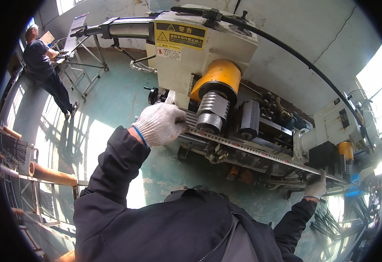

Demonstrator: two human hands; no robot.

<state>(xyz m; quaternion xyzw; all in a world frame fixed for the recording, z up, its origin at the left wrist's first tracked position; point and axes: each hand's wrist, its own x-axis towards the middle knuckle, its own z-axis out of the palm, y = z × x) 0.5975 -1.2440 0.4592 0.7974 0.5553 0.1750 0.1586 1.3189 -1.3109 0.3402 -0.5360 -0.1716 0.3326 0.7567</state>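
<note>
A white steel measuring tape (252, 150) is stretched taut along the front of a grey machine. Gloved in off-white knit with a blue cuff, my left hand (160, 123) is closed on the tape's left end, beside the machine's ridged metal roller (213, 107). Far off to the right, my right hand (316, 187) wears a similar glove and grips the tape near its other end; the fingers are partly hidden. The tape passes just in front of the roller and a dark angular metal block (248, 120).
An orange cover (221, 76) surrounds the roller's shaft. Above it rises the machine housing (180, 65) with a yellow warning label; a black hose (283, 43) arches over. At left are a rack holding a rusty pipe (53, 174) and, farther back, another person (42, 61) beside a metal-framed stand.
</note>
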